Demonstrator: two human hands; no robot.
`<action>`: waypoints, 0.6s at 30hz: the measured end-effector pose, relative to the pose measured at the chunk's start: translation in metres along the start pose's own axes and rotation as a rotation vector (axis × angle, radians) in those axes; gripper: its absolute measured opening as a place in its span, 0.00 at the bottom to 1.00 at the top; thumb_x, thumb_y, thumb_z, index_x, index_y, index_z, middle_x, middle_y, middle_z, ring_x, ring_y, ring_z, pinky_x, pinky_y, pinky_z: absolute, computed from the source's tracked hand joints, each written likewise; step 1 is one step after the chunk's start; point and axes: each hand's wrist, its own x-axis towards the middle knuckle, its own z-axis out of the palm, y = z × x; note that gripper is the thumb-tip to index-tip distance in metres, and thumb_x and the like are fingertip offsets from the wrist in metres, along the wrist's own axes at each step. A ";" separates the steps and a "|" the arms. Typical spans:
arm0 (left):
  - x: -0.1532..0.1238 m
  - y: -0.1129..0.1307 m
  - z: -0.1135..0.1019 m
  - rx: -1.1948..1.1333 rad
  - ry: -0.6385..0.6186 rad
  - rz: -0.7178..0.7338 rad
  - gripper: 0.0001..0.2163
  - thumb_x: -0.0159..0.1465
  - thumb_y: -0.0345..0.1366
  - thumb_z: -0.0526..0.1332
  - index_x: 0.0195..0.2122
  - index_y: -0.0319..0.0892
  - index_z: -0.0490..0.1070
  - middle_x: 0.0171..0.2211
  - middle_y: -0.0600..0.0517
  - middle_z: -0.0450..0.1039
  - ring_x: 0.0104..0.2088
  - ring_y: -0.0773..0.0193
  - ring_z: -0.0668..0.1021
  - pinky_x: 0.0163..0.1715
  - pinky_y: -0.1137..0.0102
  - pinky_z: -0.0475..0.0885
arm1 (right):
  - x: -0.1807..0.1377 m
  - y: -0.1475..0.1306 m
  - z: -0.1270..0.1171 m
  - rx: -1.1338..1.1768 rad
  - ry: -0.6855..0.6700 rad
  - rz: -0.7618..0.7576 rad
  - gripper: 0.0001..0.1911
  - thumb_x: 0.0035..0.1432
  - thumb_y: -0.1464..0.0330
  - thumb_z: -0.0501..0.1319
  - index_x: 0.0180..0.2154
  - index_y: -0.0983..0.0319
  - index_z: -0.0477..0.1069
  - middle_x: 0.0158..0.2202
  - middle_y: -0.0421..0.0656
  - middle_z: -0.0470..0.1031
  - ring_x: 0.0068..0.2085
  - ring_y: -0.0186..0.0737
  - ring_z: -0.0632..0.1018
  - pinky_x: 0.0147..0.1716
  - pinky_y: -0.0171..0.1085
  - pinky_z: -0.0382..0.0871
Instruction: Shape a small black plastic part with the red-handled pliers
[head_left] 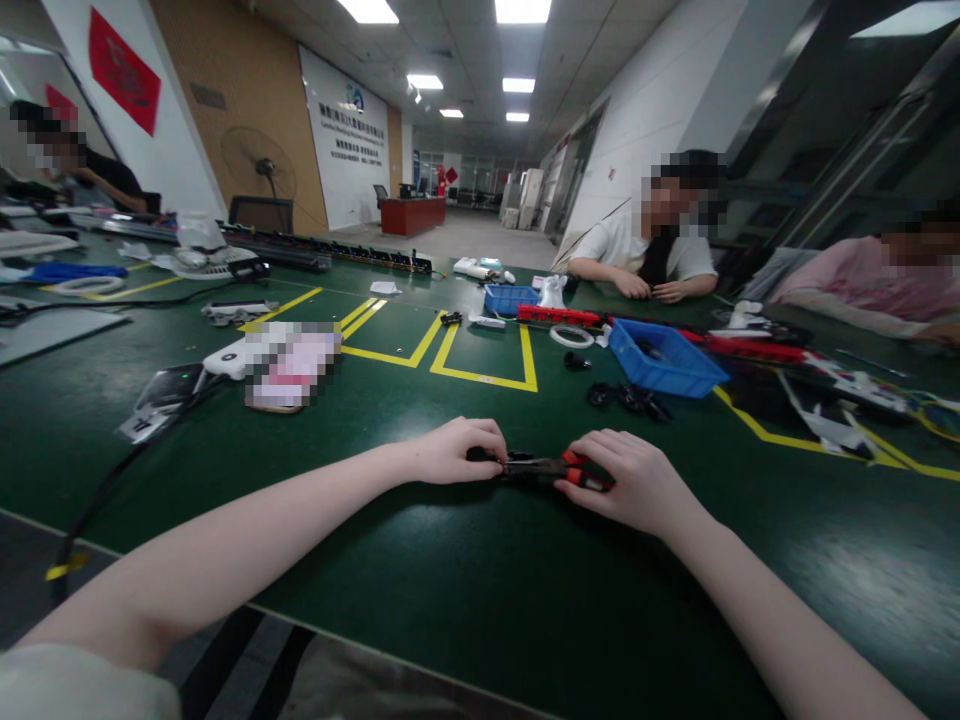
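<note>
Both my hands rest on the green table (pixel 465 570) just in front of me. My right hand (pixel 630 480) is closed around the red and black handles of a pair of pliers (pixel 544 468), which lie pointing left. My left hand (pixel 454 452) is closed at the pliers' tip, fingers curled over a small black part (pixel 480 455) that is mostly hidden. A few small black parts (pixel 626 398) lie loose on the table beyond my right hand.
A blue bin (pixel 664 362) stands at right, a smaller blue bin (pixel 508 298) farther back. Yellow tape lines (pixel 480 376) mark the table. A black cable (pixel 112 480), a white device and papers lie at left. Other people sit at the far right and far left.
</note>
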 end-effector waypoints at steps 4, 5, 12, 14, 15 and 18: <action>0.000 0.001 0.000 0.000 -0.001 0.003 0.05 0.65 0.33 0.62 0.40 0.39 0.76 0.44 0.47 0.72 0.44 0.60 0.77 0.47 0.68 0.70 | 0.000 0.000 0.000 -0.011 0.014 0.002 0.14 0.58 0.56 0.63 0.37 0.61 0.72 0.35 0.46 0.78 0.34 0.42 0.77 0.33 0.41 0.70; 0.000 0.001 0.000 -0.002 0.002 0.005 0.05 0.65 0.32 0.62 0.39 0.39 0.76 0.44 0.47 0.72 0.44 0.61 0.77 0.47 0.68 0.70 | 0.000 0.000 0.000 -0.005 0.019 0.006 0.15 0.58 0.56 0.63 0.38 0.61 0.72 0.36 0.46 0.78 0.34 0.42 0.77 0.33 0.41 0.70; 0.000 0.000 0.001 0.013 0.009 0.016 0.05 0.65 0.32 0.62 0.40 0.39 0.76 0.44 0.47 0.72 0.44 0.61 0.77 0.47 0.69 0.70 | 0.002 -0.002 -0.001 0.005 0.003 0.003 0.14 0.58 0.57 0.63 0.39 0.61 0.73 0.38 0.47 0.78 0.36 0.43 0.78 0.34 0.41 0.70; 0.000 0.000 0.001 0.014 0.009 0.024 0.05 0.65 0.32 0.62 0.40 0.38 0.76 0.44 0.47 0.72 0.44 0.61 0.76 0.47 0.69 0.70 | 0.002 -0.002 0.000 0.001 -0.004 -0.006 0.14 0.58 0.57 0.63 0.38 0.61 0.73 0.37 0.47 0.78 0.36 0.43 0.78 0.35 0.41 0.70; 0.000 -0.001 0.001 0.015 0.009 0.027 0.05 0.65 0.32 0.62 0.40 0.38 0.76 0.44 0.47 0.72 0.43 0.61 0.76 0.47 0.69 0.70 | 0.002 -0.002 0.001 0.001 -0.006 -0.006 0.14 0.58 0.57 0.63 0.38 0.61 0.73 0.37 0.47 0.78 0.36 0.43 0.78 0.35 0.40 0.70; 0.000 -0.001 0.001 0.016 0.006 0.024 0.05 0.65 0.32 0.62 0.39 0.39 0.75 0.44 0.47 0.72 0.43 0.61 0.76 0.47 0.68 0.70 | 0.001 -0.002 0.003 0.011 -0.009 0.001 0.14 0.58 0.57 0.63 0.38 0.61 0.73 0.36 0.46 0.78 0.35 0.43 0.78 0.34 0.40 0.70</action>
